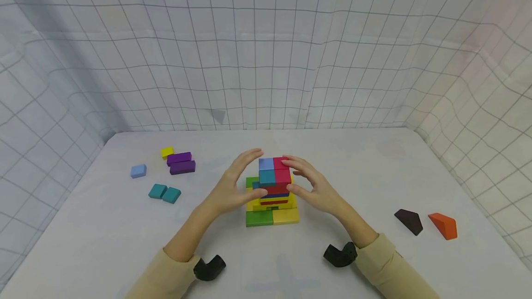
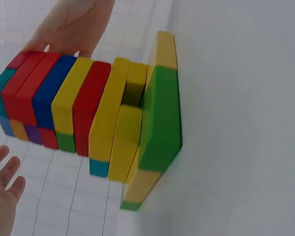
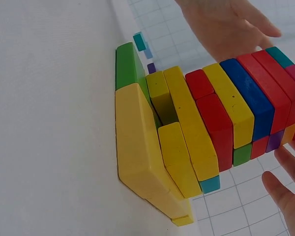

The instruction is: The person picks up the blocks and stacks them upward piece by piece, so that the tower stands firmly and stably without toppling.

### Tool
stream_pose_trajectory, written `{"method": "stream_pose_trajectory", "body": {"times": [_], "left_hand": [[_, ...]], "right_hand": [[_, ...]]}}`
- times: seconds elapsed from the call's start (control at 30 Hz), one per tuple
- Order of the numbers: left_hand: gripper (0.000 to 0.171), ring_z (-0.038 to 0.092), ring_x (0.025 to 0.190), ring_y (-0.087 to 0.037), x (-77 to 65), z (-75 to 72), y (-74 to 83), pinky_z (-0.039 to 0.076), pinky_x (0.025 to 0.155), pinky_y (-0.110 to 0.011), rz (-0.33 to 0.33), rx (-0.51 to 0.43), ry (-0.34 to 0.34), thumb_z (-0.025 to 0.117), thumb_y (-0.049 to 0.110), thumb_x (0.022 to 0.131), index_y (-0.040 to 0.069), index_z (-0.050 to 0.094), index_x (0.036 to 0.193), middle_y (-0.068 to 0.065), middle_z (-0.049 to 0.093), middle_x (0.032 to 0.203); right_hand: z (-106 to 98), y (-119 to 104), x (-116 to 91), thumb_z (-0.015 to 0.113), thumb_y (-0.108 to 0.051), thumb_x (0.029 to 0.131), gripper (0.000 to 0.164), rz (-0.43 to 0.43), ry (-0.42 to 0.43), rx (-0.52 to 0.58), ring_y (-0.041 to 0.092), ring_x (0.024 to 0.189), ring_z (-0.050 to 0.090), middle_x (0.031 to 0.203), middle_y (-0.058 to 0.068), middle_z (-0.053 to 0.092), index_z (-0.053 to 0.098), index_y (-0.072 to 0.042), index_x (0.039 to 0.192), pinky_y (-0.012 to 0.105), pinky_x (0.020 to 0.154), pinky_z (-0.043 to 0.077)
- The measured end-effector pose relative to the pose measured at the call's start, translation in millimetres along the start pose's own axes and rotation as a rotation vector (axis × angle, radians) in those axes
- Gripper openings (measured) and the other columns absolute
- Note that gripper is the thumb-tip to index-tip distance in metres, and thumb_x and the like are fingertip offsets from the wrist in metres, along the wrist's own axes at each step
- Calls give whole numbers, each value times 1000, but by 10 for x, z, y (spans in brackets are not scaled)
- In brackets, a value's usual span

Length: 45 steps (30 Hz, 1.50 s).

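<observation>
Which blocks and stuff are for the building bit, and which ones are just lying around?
Building bit:
- block tower
- left hand and right hand, on either side of it

Lying around, maybe spares:
- loose yellow block
- two purple blocks
- pale blue block
- two teal blocks
- dark brown block
- orange block

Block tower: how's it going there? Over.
Left hand, right hand flanking block tower; touch unclear. Tower standing upright. Loose teal blocks off left, not in the way.
</observation>
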<state>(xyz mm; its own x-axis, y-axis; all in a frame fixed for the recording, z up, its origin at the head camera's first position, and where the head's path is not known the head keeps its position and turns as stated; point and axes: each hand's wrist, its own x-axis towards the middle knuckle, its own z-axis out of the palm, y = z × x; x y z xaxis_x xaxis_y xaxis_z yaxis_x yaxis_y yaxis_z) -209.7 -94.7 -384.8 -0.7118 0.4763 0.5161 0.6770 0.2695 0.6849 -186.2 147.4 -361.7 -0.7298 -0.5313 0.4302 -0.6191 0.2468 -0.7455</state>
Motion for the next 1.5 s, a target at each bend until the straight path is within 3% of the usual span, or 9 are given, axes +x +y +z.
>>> {"method": "stream_pose_trajectory", "body": {"times": [0.13,0.3,0.4,0.6,0.9,1.1,1.27,1.4,1.5], "left_hand": [[69,32,130,-24,-179,-301,-12,29,102,-56,-77,81,39,73,12,76,9,38,137,-8,36,141],[65,33,126,-33,-611,-760,-415,29,98,-59,-179,257,54,73,14,76,6,43,133,-12,42,136],[64,32,123,-42,-884,-1038,-594,25,94,-66,-270,286,39,72,13,77,3,42,133,-20,42,133],[57,34,116,-49,-1265,-1382,-761,24,89,-70,-391,337,12,69,8,77,-1,45,128,-27,44,126],[38,43,106,-44,-1376,-1428,-841,31,87,-64,-363,420,62,71,6,76,-2,59,111,-23,56,110],[41,44,103,-44,-1383,-1435,-847,33,84,-62,-397,447,82,72,12,77,-3,58,113,-25,57,107],[44,45,92,-34,-1379,-1431,-855,36,74,-48,-371,508,52,75,18,75,0,60,112,-17,57,97],[42,43,93,-29,-1399,-1457,-856,34,76,-49,-348,473,33,75,13,74,0,61,110,-14,56,96],[39,42,95,-14,-1416,-1488,-854,34,79,-53,-356,436,34,74,11,75,-1,60,110,-13,56,97]], "right_hand": [[-2,-15,-4,59,8,82,52,16,5,0,29,128,33,140,22,33,41,6,131,49,97,38],[-1,-21,-3,58,9,82,52,13,2,2,30,127,33,141,22,33,40,6,131,50,97,38],[-3,-20,-2,58,9,82,52,7,-1,9,30,127,33,140,24,32,40,7,131,52,96,38],[-6,-23,-3,58,9,82,51,2,0,8,31,126,34,139,26,32,40,8,130,53,95,38],[-5,-28,-4,58,10,81,52,1,1,16,32,126,33,139,25,33,40,8,130,55,95,38],[-5,-17,-3,58,9,82,51,0,3,16,30,127,34,140,23,33,41,7,130,54,95,38],[-6,1,-7,59,9,81,51,-8,2,11,30,126,34,139,23,33,41,7,129,54,94,39],[-4,2,-7,59,9,81,51,-7,2,9,30,126,34,139,24,33,41,7,129,53,94,39],[-3,-5,-2,59,9,82,51,-4,2,9,30,126,34,139,24,33,41,7,129,53,95,39]]}}
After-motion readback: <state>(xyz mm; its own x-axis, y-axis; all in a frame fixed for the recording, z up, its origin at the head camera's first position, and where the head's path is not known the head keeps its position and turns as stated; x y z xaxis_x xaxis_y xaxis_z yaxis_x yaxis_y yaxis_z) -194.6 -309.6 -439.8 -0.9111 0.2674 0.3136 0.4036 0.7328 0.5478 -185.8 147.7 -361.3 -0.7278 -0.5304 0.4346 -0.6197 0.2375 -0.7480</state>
